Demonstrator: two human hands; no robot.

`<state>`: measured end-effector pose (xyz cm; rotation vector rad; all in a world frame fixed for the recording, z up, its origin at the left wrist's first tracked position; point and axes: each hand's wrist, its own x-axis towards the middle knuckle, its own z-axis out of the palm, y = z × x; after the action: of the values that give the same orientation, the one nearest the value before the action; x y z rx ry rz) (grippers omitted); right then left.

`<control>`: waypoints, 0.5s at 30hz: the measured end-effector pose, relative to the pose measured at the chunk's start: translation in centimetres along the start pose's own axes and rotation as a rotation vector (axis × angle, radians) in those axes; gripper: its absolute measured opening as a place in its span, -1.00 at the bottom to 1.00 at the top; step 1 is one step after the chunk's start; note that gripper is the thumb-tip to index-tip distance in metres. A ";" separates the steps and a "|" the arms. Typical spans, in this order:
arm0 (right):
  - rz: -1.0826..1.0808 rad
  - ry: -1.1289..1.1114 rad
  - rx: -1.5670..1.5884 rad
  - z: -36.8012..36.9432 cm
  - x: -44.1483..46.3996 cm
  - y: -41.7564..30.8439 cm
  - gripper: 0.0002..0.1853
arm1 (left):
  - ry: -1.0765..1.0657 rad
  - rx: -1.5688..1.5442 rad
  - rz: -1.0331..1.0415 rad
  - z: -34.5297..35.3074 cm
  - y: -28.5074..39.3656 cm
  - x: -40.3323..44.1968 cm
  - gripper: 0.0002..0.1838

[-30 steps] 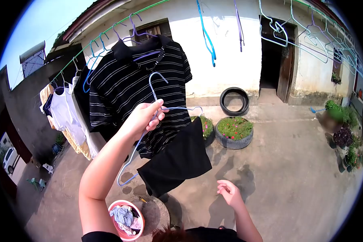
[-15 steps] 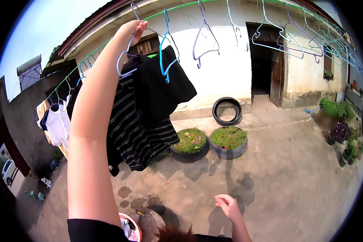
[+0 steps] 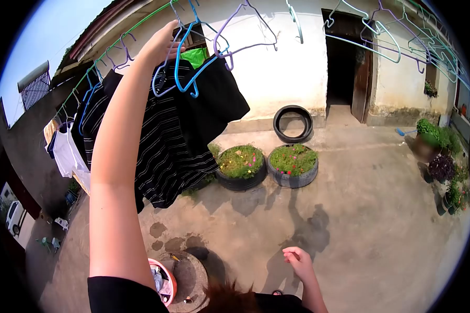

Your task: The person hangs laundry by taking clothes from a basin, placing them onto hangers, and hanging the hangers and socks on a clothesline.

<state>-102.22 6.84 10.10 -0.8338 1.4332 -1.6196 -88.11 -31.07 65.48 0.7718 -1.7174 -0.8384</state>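
My left hand [image 3: 164, 46] is raised high beside a pale blue hanger [image 3: 157, 83] on the line. Its fingers are stretched out and apart, close to the hanger's neck; contact is hard to make out. Just right of it hang a bright blue hanger [image 3: 178, 78] and a purple hanger [image 3: 231, 61]. Behind them are a black striped shirt [image 3: 164, 151] and a plain black garment [image 3: 214, 99]. Low in view, my right hand [image 3: 300, 262] is loosely closed, with nothing visible in it.
More hangers [image 3: 402, 39] hang along the green line [image 3: 141, 23], and a white garment [image 3: 68, 151] at left. Below stand a pink bucket [image 3: 171, 284] with cloth in it and two tyre planters [image 3: 241, 182] [image 3: 295, 179]. A bare tyre [image 3: 292, 138] leans on the wall.
My left hand has loosened from the pale blue hanger's neck and its fingers have spread. The view has shifted, and the hangers appear higher. My right hand's fingers are more curled.
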 end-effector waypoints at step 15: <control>0.343 -0.839 -0.375 6.8 4.5 6.3 -0.82 | 0.264 0.933 0.624 -8.5 -10.4 -47.4 -0.88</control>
<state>-97.48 -0.54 4.71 -1.2088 1.1651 -0.6052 -66.34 0.53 34.59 0.8020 -1.9098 0.5236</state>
